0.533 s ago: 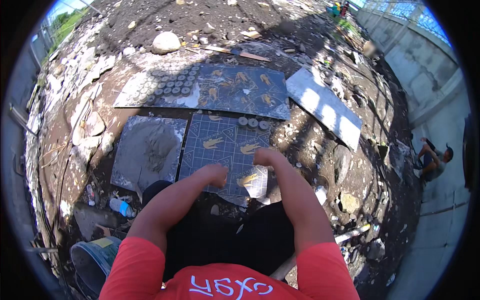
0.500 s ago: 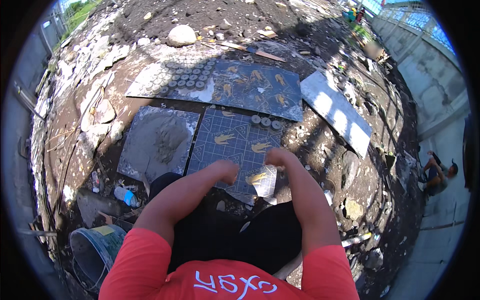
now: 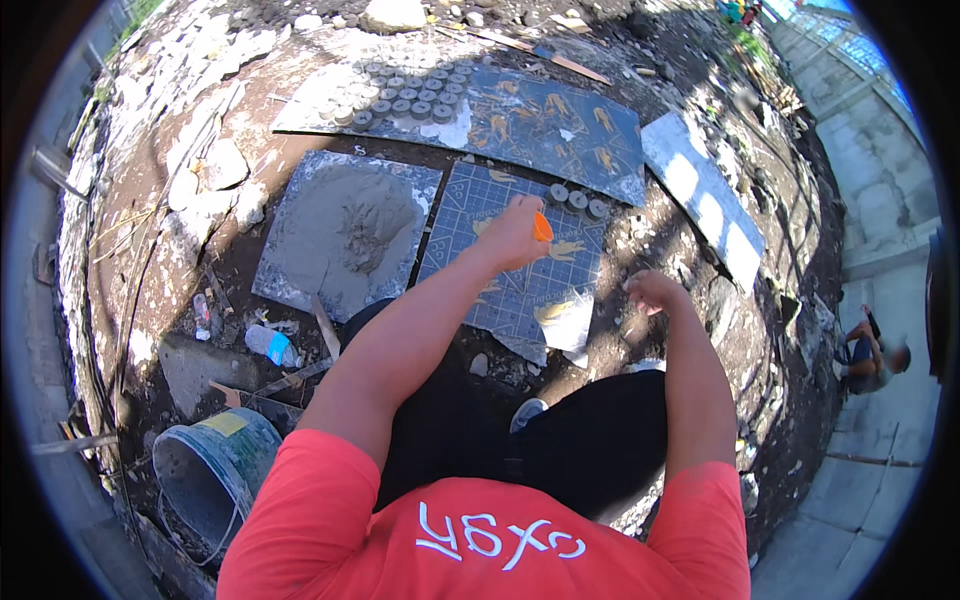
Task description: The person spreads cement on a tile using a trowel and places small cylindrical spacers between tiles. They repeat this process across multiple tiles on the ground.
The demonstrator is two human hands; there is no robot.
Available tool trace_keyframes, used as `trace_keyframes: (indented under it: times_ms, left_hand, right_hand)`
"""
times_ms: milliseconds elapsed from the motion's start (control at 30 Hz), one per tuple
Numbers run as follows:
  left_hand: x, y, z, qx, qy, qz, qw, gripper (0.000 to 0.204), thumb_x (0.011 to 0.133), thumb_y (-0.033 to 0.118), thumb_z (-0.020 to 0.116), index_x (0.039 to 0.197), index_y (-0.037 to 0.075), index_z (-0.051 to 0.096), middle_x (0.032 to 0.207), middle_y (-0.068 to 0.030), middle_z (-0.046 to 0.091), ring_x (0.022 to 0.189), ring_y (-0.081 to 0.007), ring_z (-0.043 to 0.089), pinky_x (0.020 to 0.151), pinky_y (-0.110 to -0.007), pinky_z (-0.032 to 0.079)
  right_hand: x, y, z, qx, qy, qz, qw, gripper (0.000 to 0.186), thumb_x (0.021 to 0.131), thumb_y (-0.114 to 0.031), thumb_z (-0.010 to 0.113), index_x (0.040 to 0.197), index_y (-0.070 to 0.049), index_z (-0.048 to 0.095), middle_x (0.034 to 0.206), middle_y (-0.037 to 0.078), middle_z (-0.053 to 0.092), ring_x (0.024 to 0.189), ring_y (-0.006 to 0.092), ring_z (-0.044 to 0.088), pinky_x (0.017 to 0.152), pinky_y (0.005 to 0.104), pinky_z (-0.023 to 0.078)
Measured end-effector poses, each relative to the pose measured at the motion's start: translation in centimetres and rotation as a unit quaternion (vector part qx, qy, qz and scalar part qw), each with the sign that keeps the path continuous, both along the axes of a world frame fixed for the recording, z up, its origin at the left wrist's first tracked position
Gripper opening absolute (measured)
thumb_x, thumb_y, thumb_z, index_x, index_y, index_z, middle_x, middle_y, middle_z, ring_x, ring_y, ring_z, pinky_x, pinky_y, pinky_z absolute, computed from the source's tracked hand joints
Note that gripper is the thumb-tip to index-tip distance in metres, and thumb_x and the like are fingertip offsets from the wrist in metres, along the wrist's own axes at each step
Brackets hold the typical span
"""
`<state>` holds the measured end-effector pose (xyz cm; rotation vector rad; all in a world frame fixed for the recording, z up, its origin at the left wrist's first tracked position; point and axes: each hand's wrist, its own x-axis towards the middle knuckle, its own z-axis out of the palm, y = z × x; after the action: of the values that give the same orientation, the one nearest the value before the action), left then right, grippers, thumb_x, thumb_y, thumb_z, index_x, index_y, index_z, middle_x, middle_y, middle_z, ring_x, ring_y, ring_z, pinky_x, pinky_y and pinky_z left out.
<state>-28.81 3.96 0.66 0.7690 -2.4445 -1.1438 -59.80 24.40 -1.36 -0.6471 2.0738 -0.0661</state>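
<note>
My left hand [image 3: 512, 238] is closed around a small orange cup-like piece [image 3: 542, 228] with a round rim. It hangs over the dark gridded board [image 3: 455, 225] with yellow prints. Three round grey cement discs [image 3: 577, 201], each with a hole in the middle, sit along that board's far right corner. Off the board's right edge, over the rubble, my right hand [image 3: 655, 292] is held with loosely bent fingers apart and nothing visible in them. To the left, a mound of wet grey mortar [image 3: 365, 215] lies on a second board [image 3: 275, 270].
Many more discs [image 3: 400, 107] stand in rows on a long board [image 3: 560, 150] farther off. A pale panel [image 3: 705, 190] lies at the right. Near my left arm are a bucket [image 3: 205, 470] and a plastic bottle [image 3: 272, 345]. Another person [image 3: 875, 355] sits by the right wall.
My left hand has reached forward and right, and the orange piece now shows in it. My right hand has moved right, away from the board. The view has shifted too.
</note>
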Motion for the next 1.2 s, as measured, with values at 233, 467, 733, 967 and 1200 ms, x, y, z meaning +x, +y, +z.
trace_keyframes:
  times_ms: [233, 467, 733, 967, 1200]
  left_hand:
    - [-0.3, -0.9, 1.1, -0.018, 0.165, 0.01, 0.986, 0.066, 0.079, 0.023, 0.084, 0.134, 0.007, 0.051, 0.129, -0.0133, 0.052, 0.115, -0.0334, 0.06, 0.097, -0.043, 0.052]
    - [-1.8, 0.4, 1.3, 0.129, 0.22, 0.006, 0.967, 0.064, 0.081, 0.028, 0.082, 0.129, 0.0, 0.053, 0.119, -0.0166, 0.06, 0.117, -0.0346, 0.058, 0.098, -0.043, 0.05]
    - [-3.0, 2.1, 2.4, 0.029, 0.25, 0.005, 0.968, 0.062, 0.079, 0.023, 0.081, 0.129, -0.001, 0.052, 0.12, -0.0186, 0.055, 0.108, -0.0324, 0.06, 0.093, -0.041, 0.051]
    - [-2.9, 2.3, 2.5, 0.014, 0.322, -0.029, 0.946, 0.07, 0.08, 0.032, 0.081, 0.132, 0.0, 0.046, 0.118, -0.0204, 0.054, 0.11, -0.0373, 0.057, 0.097, -0.046, 0.048]
    - [-1.7, 0.7, 3.6, -0.054, 0.36, -0.037, 0.931, 0.064, 0.077, 0.025, 0.083, 0.127, 0.002, 0.05, 0.118, -0.0187, 0.055, 0.112, -0.0363, 0.055, 0.095, -0.047, 0.048]
  right_hand:
    - [0.3, 4.8, 3.3, -0.051, 0.038, 0.035, 0.997, 0.027, 0.097, -0.026, 0.06, 0.115, -0.006, 0.066, 0.097, 0.008, 0.07, 0.081, 0.0206, 0.07, 0.066, 0.0406, 0.059]
    - [3.6, 6.7, 8.0, -0.004, 0.076, -0.116, 0.99, 0.041, 0.094, -0.034, 0.067, 0.124, -0.006, 0.065, 0.107, 0.013, 0.07, 0.087, 0.0218, 0.068, 0.069, 0.0392, 0.055]
    - [12.2, -0.6, 14.7, -0.248, 0.042, -0.128, 0.959, 0.049, 0.095, -0.043, 0.068, 0.126, -0.006, 0.065, 0.113, 0.009, 0.069, 0.104, 0.0197, 0.066, 0.086, 0.0357, 0.054]
    - [17.3, -5.4, 16.4, -0.307, -0.088, -0.106, 0.942, 0.044, 0.096, -0.039, 0.067, 0.127, -0.007, 0.065, 0.114, 0.004, 0.069, 0.104, 0.0142, 0.066, 0.088, 0.0327, 0.051]
    - [18.3, -6.3, 15.3, -0.372, -0.155, -0.174, 0.898, 0.041, 0.096, -0.029, 0.069, 0.128, -0.004, 0.062, 0.11, 0.005, 0.069, 0.102, 0.0143, 0.067, 0.088, 0.033, 0.053]
